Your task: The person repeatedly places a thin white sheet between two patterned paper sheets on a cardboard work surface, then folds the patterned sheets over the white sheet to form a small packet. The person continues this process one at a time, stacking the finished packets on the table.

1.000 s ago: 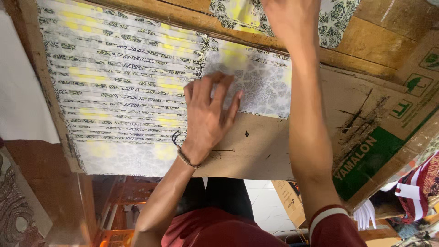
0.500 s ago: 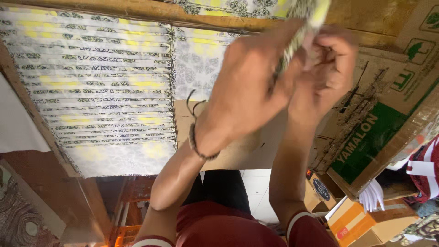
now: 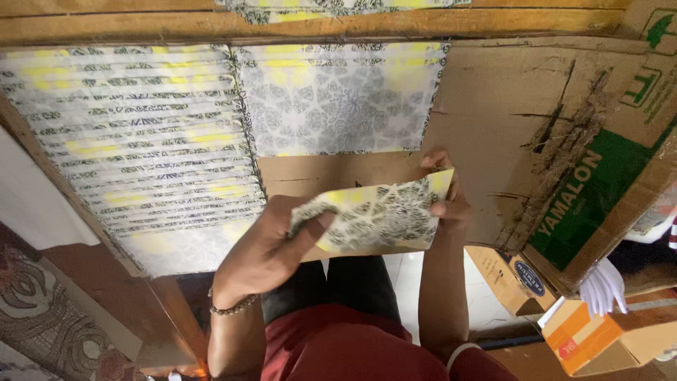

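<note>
Both my hands hold one patterned paper sheet (image 3: 377, 219), black-and-white print with yellow patches, just above the brown cardboard (image 3: 493, 120) that covers the table. My left hand (image 3: 271, 243), with a bead bracelet on the wrist, grips its left edge. My right hand (image 3: 444, 194) pinches its right edge. Beyond it a similar sheet (image 3: 338, 102) lies flat on the cardboard. To the left lies a fanned row of several overlapping patterned sheets (image 3: 141, 148).
A wooden ledge (image 3: 141, 25) runs along the far side. Small orange and brown cartons (image 3: 599, 335) and a white bundle (image 3: 603, 286) lie on the floor at the right. A patterned rug (image 3: 42, 317) is at the lower left. My red shirt fills the bottom centre.
My hands came down from the far ledge toward me with a patterned sheet. It is now held spread out low over the cardboard, near my body.
</note>
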The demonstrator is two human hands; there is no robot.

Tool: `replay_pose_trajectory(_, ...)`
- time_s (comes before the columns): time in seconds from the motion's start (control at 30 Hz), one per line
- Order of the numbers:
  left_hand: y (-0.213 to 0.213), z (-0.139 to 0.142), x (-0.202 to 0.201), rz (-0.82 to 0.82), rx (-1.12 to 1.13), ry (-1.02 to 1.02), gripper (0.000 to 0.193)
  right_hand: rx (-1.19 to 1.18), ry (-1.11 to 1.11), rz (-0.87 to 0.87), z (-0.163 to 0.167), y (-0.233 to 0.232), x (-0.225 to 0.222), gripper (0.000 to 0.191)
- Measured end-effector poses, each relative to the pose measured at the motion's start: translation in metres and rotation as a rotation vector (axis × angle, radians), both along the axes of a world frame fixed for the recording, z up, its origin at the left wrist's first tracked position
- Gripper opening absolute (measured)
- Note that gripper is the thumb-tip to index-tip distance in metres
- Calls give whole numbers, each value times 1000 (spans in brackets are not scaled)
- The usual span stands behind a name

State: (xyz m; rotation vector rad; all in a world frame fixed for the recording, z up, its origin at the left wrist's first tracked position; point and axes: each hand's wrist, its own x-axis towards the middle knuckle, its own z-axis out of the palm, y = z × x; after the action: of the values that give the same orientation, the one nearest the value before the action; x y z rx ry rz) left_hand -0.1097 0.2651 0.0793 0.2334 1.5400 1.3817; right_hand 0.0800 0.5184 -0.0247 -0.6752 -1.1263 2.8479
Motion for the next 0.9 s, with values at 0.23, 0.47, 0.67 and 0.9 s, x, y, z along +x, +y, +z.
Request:
replay_pose_trajectory(0.23,-2,-50,-18,269,-293,222,16,731,-476,-19,26,-11,-37,54)
replay_pose_trajectory(0.47,9,-73,-16,393,-399,610,25,961,-245,-59,19,-4,-85,50)
replay_pose_trajectory(0.67,8,-87,-14,387,-442,736,26,1028,-231,-101,4,-7,-95,47)
replay_pose_trajectory(0.9,5,-95,-12,365,-491,893,34,1316,-284,-82,-8,-1,-89,54)
